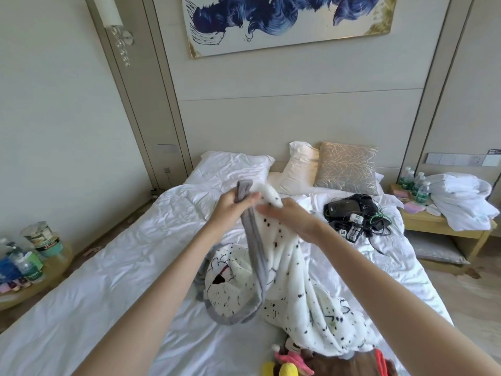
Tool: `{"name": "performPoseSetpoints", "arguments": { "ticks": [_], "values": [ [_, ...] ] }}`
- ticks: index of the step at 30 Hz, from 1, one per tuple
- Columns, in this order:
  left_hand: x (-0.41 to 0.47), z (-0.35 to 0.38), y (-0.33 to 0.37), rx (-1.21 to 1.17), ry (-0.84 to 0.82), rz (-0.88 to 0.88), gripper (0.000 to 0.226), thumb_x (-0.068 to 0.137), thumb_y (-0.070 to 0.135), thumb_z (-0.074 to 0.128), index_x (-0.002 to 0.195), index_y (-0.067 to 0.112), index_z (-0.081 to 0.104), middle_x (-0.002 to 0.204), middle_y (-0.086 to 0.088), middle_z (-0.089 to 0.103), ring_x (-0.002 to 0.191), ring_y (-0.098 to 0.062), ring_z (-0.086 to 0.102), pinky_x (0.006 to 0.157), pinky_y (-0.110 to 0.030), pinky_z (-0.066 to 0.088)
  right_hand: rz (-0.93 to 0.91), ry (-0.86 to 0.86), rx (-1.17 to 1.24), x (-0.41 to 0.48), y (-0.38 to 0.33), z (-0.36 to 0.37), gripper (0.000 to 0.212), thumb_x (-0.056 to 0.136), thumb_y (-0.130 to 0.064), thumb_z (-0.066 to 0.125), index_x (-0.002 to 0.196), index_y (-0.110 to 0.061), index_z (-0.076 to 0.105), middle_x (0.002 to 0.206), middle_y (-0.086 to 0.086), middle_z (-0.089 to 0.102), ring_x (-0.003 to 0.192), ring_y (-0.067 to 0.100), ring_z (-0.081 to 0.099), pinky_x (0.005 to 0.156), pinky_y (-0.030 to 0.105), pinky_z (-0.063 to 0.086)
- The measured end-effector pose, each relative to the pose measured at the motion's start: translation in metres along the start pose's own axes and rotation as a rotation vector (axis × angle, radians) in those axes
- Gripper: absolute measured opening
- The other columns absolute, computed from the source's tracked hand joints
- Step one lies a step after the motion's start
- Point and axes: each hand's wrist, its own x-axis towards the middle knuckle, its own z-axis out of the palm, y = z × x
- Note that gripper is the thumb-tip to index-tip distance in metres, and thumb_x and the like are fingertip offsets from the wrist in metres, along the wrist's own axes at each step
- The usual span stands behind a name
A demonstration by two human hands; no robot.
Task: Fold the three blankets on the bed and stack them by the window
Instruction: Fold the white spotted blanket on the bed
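Spotted blanket (287, 270), its top edge gripped by left hand (233, 206) and right hand (288, 217); best draw the corners apart, level.

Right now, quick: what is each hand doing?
Left hand: gripping the grey border of the spotted blanket.
Right hand: holding the same blanket's white top edge, lifted off the bed.

No text can be read. Water bottles (414, 185) on the right nightstand (433, 226): green labels, print too small. Bottles (25, 264) and jar (40, 236) on the left table (32, 291): labels blurred. Small white boxes (355, 226) on the bed (108, 267) carry black square code marks, unreadable. Dark card (494, 151) on wall panel: illegible.
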Motion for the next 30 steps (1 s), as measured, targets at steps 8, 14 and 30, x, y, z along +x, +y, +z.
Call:
{"name": "performPoseSetpoints", "arguments": {
  "ticks": [8, 14, 30],
  "values": [
    [-0.042, 0.033, -0.072, 0.194, -0.363, -0.243, 0.057, 0.069, 0.062, 0.076, 0.111, 0.027, 0.059, 0.109, -0.001, 0.067, 0.103, -0.016, 0.064, 0.095, -0.031, 0.05, -0.026, 0.244, 0.365, 0.0, -0.036, -0.023, 0.03, 0.091, -0.033, 0.065, 0.099, -0.005, 0.069, 0.088, 0.013, 0.076, 0.08, 0.027, 0.073, 0.067, 0.037, 0.061],
    [-0.037, 0.071, -0.112, 0.314, -0.009, -0.218, 0.034, 0.093, 0.046, 0.058, 0.095, 0.013, 0.059, 0.077, -0.001, 0.062, 0.061, -0.01, 0.062, 0.054, -0.025, 0.048, -0.11, 0.273, 0.529, -0.016, -0.075, -0.033, 0.04, 0.092, -0.032, 0.063, 0.12, -0.004, 0.063, 0.109, 0.019, 0.072, 0.099, 0.033, 0.07, 0.082, 0.046, 0.059],
    [-0.006, 0.002, -0.126, 0.288, 0.336, -0.329, 0.039, 0.103, 0.027, 0.042, 0.066, 0.014, 0.037, 0.056, -0.002, 0.034, 0.048, -0.018, 0.037, 0.047, -0.028, 0.027, 0.121, 0.988, 0.373, -0.044, -0.018, -0.15, 0.044, 0.085, -0.045, 0.059, 0.116, -0.014, 0.056, 0.09, 0.002, 0.064, 0.082, 0.021, 0.062, 0.078, 0.04, 0.053]
  ]
}}
